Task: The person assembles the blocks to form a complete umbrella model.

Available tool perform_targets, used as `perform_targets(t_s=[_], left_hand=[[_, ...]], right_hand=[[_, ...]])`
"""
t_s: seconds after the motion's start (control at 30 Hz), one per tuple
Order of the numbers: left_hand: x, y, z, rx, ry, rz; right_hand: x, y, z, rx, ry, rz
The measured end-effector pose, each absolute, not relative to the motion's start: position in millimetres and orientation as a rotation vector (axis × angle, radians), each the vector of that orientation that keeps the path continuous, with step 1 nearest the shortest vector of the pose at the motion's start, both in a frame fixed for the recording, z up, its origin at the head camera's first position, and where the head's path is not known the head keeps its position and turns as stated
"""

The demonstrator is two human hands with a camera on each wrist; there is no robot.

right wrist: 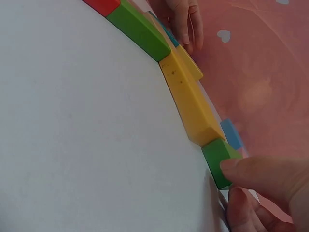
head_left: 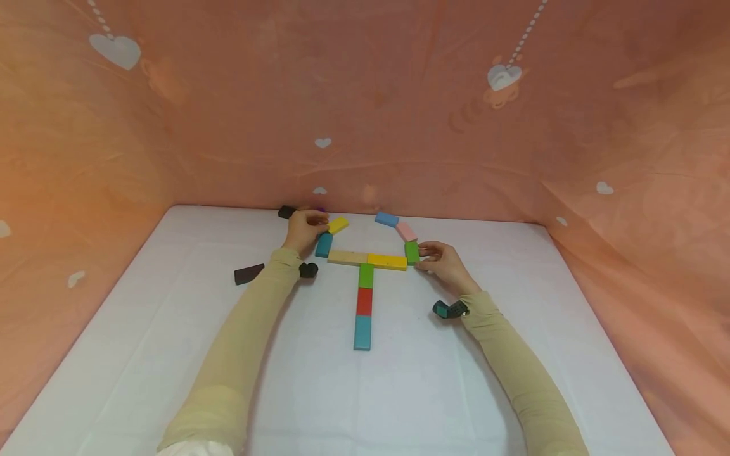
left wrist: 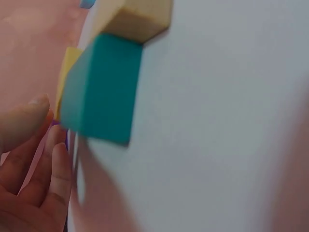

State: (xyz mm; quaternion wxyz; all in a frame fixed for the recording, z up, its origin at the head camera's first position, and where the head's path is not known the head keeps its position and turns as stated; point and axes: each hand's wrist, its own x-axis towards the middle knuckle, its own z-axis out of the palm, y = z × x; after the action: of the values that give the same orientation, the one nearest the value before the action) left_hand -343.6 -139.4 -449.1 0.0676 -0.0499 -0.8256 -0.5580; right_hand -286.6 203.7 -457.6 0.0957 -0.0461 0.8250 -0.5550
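Note:
Flat coloured blocks lie end to end on the white table (head_left: 274, 380). My left hand (head_left: 305, 231) is at the upper left of the ring, its fingertips right at the outer end of a yellow block (head_left: 339, 225). Just below it lies a teal block (head_left: 324, 245); in the left wrist view this teal block (left wrist: 104, 92) stands in front of the loosely bent fingers. At the ring's right side my right hand (head_left: 447, 266) pinches a green block (head_left: 412, 253). Its thumb lies on this green block (right wrist: 216, 159) in the right wrist view, the other fingers partly hidden.
A natural wood block (head_left: 348, 257) and a yellow-orange block (head_left: 388, 261) form a crossbar. Below it run green, red (head_left: 364, 302) and light-blue (head_left: 362, 332) blocks. Pink (head_left: 407, 231) and blue (head_left: 386, 219) blocks curve at upper right. Dark blocks (head_left: 248, 274) (head_left: 286, 212) lie at left.

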Motion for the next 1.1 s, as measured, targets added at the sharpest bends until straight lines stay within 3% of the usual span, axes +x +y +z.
perform_targets(t_s=[0.27, 1.1], left_hand=[[-342, -151, -440, -0.071, -2.400, -1.811], [-347, -161, -441, -0.032, -2.513, -1.571]], right_hand=[[-287, 206, -457, -0.143, 2.448, -1.641], [-288, 201, -460, -0.071, 2.404, -1.701]])
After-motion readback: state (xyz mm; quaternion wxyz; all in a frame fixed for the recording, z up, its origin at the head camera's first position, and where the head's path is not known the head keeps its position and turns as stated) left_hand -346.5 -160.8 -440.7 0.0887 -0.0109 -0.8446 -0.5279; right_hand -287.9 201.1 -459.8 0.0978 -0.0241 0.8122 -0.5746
